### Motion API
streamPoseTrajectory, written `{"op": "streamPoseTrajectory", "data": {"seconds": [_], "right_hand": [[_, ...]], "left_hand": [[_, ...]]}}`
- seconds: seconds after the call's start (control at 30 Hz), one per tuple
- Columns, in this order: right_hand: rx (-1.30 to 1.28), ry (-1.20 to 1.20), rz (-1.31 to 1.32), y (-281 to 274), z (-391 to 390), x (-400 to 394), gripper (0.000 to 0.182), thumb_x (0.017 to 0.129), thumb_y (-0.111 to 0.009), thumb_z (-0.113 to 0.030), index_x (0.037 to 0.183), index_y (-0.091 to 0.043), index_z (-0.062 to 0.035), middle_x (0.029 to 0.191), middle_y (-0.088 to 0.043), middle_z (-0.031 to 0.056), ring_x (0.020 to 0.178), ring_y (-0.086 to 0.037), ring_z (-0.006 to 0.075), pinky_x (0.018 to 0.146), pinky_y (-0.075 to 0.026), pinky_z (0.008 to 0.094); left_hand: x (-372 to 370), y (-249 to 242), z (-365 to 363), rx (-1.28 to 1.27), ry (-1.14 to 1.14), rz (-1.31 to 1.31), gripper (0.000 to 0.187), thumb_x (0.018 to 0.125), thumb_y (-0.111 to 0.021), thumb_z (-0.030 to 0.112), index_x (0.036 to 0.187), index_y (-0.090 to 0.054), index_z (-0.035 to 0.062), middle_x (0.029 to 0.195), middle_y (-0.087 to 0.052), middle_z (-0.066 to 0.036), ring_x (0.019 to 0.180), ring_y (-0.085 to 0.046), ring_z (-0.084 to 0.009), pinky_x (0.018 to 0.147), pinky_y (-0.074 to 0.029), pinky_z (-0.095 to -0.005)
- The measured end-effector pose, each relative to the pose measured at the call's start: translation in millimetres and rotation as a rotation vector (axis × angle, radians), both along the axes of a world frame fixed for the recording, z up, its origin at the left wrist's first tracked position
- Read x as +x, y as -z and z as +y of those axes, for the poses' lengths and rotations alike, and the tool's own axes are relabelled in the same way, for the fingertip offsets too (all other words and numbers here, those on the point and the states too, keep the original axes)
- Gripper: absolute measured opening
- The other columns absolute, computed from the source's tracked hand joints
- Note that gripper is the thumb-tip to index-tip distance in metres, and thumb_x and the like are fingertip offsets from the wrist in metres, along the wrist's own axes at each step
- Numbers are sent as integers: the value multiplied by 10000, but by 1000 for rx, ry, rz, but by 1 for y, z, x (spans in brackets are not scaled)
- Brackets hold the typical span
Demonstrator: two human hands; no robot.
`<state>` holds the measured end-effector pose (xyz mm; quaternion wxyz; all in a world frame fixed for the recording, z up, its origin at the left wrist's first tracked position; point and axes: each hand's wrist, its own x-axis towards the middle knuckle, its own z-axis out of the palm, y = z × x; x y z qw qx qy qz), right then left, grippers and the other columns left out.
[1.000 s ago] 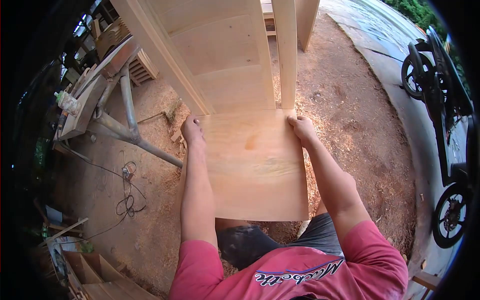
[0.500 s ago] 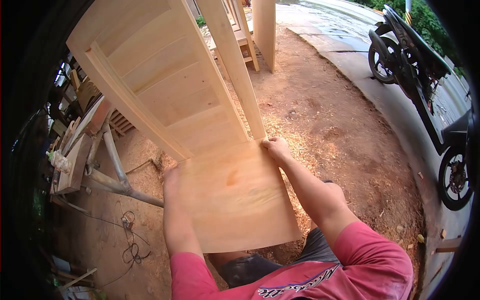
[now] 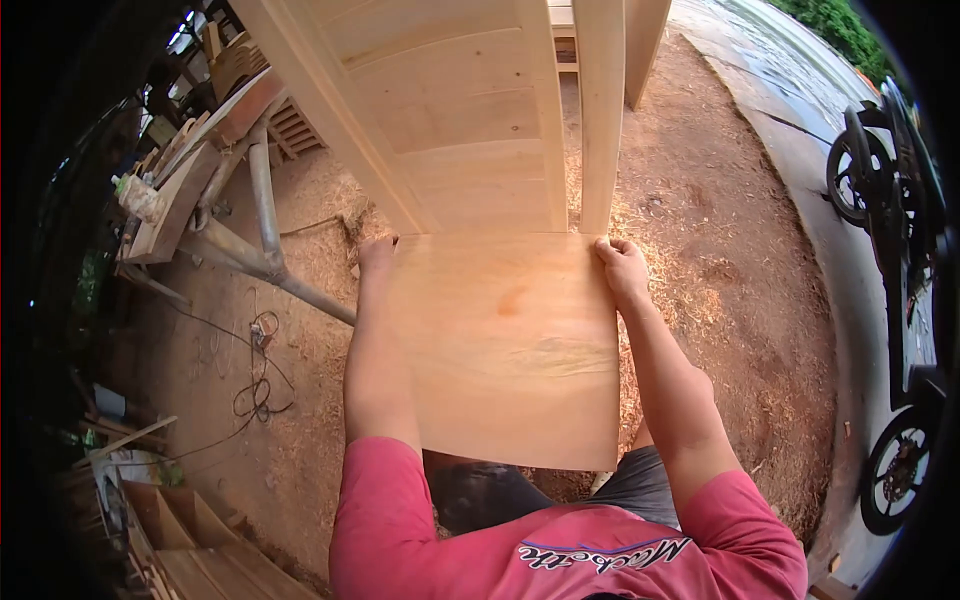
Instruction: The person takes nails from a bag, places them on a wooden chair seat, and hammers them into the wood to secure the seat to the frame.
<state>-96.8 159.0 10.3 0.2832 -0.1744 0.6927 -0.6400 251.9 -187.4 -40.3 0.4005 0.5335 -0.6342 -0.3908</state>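
A flat, pale wooden panel [image 3: 505, 390] lies across between my arms, its near edge above my lap. At its far left corner my left hand [image 3: 377, 258] is closed on the side edge, most of the fingers hidden. My right hand [image 3: 624, 268] grips the far right corner, thumb on top and fingers curled at the edge. Beyond the panel's far edge rises a wooden frame with slatted panelling [image 3: 460, 110]. A narrow upright plank [image 3: 601, 120] stands just right of it, its lower end close to my right hand.
A metal pipe stand [image 3: 268, 215] with timber on it is on the left. Below it a cable [image 3: 262, 395] lies on the dirt floor. Wooden compartments [image 3: 190, 530] occupy the lower left. Wood shavings [image 3: 700, 300] cover the ground to the right, and a motorcycle [image 3: 900, 250] stands on the pavement.
My view has turned, so the motorcycle sits farther right and more shows at lower left. The panel now appears straighter before me and higher, both hands still at its far corners.
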Motion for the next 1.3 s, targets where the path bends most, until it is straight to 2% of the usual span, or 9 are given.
{"op": "streamPoseTrajectory", "data": {"seconds": [0.07, 0.3, 0.43, 0.63, 0.7, 0.8, 0.97, 1.2, 1.3], "right_hand": [[-74, -50, 9, -5, 2, 0, 379, 925, -694, -205, 1167, -644, 81, 955, -723, 122, 815, -675, 139, 733, -542, 271], [-157, -13, 24, 0, 2, 2, 360, 914, -703, -170, 1174, -674, 77, 985, -736, 110, 837, -675, 119, 753, -541, 261], [-157, 20, 36, -10, 6, 9, 337, 896, -720, -158, 1138, -682, 73, 924, -731, 72, 784, -652, 94, 714, -529, 242], [-153, -10, 43, 7, -4, 0, 326, 874, -732, -182, 1095, -694, 56, 889, -731, 89, 756, -653, 105, 697, -532, 264], [-133, -47, 11, 8, -4, -4, 374, 874, -735, -198, 1138, -672, 59, 896, -730, 100, 774, -668, 126, 702, -541, 286], [127, -49, 136, -22, 20, 6, 371, 882, -716, -195, 1146, -669, 61, 914, -730, 106, 803, -672, 130, 718, -543, 298], [-186, -64, -89, -1, 18, 11, 340, 872, -697, -244, 1073, -711, 30, 883, -725, 87, 761, -652, 130, 707, -529, 307], [-113, -94, -279, 4, 7, 3, 221, 911, -669, -161, 1016, -696, 32, 875, -702, 68, 722, -633, 109, 671, -532, 283], [-129, -90, -233, 5, 5, 6, 205, 898, -669, -162, 969, -688, 30, 848, -694, 71, 715, -631, 118, 658, -528, 293]], "left_hand": [[-11, -24, 27, 242, -48, 378, 249, 871, -538, 36, 958, -728, -101, 950, -730, -170, 839, -709, -223, 740, -547, -316], [-16, -36, 37, 149, -12, 161, 257, 873, -577, 41, 1031, -714, -109, 951, -726, -168, 841, -706, -219, 729, -544, -306], [-29, -73, 88, 206, 101, 276, 239, 875, -695, 126, 1002, -740, -72, 830, -724, -34, 755, -680, -128, 665, -519, -266], [-23, -67, 77, -171, -28, -191, 404, 862, -737, 310, 974, -727, -78, 824, -737, -118, 750, -697, -191, 713, -534, -350], [-21, -73, 79, -96, -134, -629, 562, 860, -710, 476, 886, -711, -85, 824, -723, -193, 782, -700, -282, 765, -526, -410], [1, -60, 78, -35, 9, -524, 661, 876, -654, 571, 853, -685, -88, 863, -707, -234, 860, -686, -350, 793, -513, -433], [28, -68, 94, 112, 162, -536, 655, 913, -620, 558, 959, -679, -93, 953, -700, -213, 906, -664, -284, 798, -509, -398], [27, -56, 84, 268, 236, -186, 540, 972, -592, 438, 1060, -670, -89, 1010, -696, -133, 905, -630, -203, 791, -501, -369], [26, -62, 89, 285, 189, -213, 545, 949, -634, 424, 1079, -666, -104, 1015, -695, -136, 891, -632, -205, 797, -503, -365]]}}
